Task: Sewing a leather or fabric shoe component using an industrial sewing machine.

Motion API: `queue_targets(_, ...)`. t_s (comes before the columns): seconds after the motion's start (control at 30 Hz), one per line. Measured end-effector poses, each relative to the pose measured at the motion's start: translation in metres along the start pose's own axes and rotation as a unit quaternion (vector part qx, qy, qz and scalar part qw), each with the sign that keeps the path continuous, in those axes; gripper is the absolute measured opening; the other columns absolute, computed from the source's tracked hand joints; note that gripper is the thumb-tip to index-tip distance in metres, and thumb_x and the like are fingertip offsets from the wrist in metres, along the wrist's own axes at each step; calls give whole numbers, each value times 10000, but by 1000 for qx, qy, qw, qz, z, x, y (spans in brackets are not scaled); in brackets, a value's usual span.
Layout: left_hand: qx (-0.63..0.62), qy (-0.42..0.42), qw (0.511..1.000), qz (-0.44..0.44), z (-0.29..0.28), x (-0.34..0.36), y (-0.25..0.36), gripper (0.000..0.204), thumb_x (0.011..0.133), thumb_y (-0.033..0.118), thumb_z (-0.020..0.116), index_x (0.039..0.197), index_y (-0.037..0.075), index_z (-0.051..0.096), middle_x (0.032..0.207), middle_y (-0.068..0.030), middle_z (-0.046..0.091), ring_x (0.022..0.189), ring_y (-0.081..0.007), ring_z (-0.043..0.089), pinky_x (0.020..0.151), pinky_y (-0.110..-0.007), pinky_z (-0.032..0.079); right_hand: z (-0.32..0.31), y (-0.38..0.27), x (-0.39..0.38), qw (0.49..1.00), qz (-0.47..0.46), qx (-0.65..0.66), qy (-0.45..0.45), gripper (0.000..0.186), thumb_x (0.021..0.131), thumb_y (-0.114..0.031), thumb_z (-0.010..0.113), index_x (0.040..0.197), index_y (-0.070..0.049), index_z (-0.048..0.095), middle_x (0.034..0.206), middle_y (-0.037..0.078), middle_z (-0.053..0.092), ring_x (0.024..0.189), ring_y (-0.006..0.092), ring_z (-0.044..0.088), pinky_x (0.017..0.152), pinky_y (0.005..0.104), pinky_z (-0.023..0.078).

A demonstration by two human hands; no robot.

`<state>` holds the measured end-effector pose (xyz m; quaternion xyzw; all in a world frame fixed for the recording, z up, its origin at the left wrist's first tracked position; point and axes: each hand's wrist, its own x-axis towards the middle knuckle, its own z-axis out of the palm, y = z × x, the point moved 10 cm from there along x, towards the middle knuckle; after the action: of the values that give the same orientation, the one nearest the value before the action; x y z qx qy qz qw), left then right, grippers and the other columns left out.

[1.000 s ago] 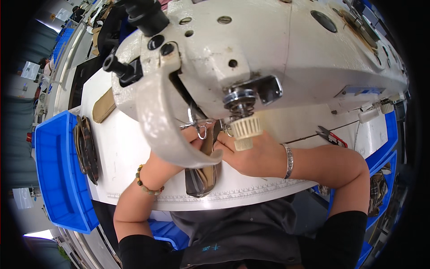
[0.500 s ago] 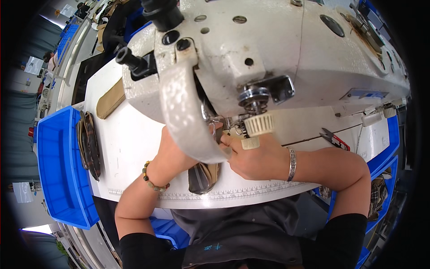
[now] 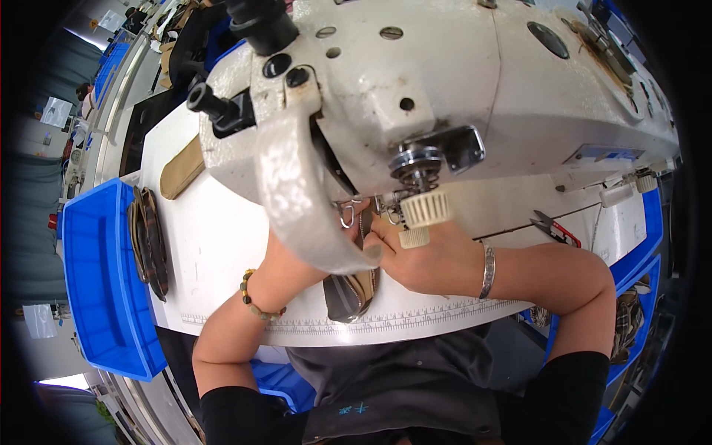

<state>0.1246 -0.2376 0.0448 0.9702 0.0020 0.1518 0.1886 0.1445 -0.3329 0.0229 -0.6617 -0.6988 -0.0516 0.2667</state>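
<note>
A large white sewing machine head (image 3: pixel 415 96) fills the upper half of the view and hides the needle area. My left hand (image 3: pixel 285 256) reaches under the machine's curved front cover; its fingers are hidden. My right hand (image 3: pixel 423 259) rests on the white table (image 3: pixel 215 245) just below the machine's ribbed knobs, fingers pressed onto a tan and dark fabric piece (image 3: pixel 350 293) that runs under the machine. A beaded bracelet (image 3: pixel 256 300) is on my left wrist, a silver bangle (image 3: pixel 486 268) on my right.
A blue bin (image 3: pixel 104 297) stands at the table's left edge, with a stack of dark brown pieces (image 3: pixel 148 241) on its rim. A tan piece (image 3: pixel 180 169) lies at the far left of the table. Red-handled snips (image 3: pixel 552 226) lie at right. More blue bins (image 3: pixel 630 267) sit at right.
The view has shifted slightly, so the machine sits more to the right and lower. Both hands stay at the fabric under the machine, my right hand a little further in.
</note>
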Motion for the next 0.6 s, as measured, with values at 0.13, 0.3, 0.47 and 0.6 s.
queue_targets(0.13, 41, 44, 991, 116, -22, -3, 27, 39, 778, 115, 715, 783, 77, 711, 750, -64, 641, 672, -247, 632, 612, -356, 496, -7, 1, 2, 1000, 11, -12, 8, 98, 836, -172, 609, 912, -113, 631, 543, 19, 546, 467, 205, 603, 416, 360, 434)
queue_targets(0.3, 0, 89, 959, 268, -43, -13, 41, 176, 774, 171, 715, 670, 85, 603, 697, -44, 575, 633, -242, 609, 595, -349, 484, -7, 0, 4, 1000, 7, -9, -22, 89, 834, -171, 601, 892, -105, 613, 588, 31, 570, 496, 214, 620, 433, 365, 453)
queue_targets(0.47, 57, 156, 975, 145, -58, -8, 23, 252, 768, 141, 752, 625, 100, 548, 627, -31, 570, 519, -216, 523, 559, -354, 422, 3, -15, -5, 994, -51, -83, -46, 125, 779, -181, 614, 737, -64, 626, 640, 89, 592, 531, 218, 631, 419, 363, 452)
queue_targets(0.6, 137, 98, 968, 188, -39, -8, 52, 171, 669, 112, 752, 830, 96, 695, 840, -12, 649, 714, -191, 569, 632, -346, 428, -9, -37, -7, 992, -99, -74, -39, 150, 747, -188, 620, 680, -54, 631, 669, 122, 594, 515, 193, 599, 414, 341, 444)
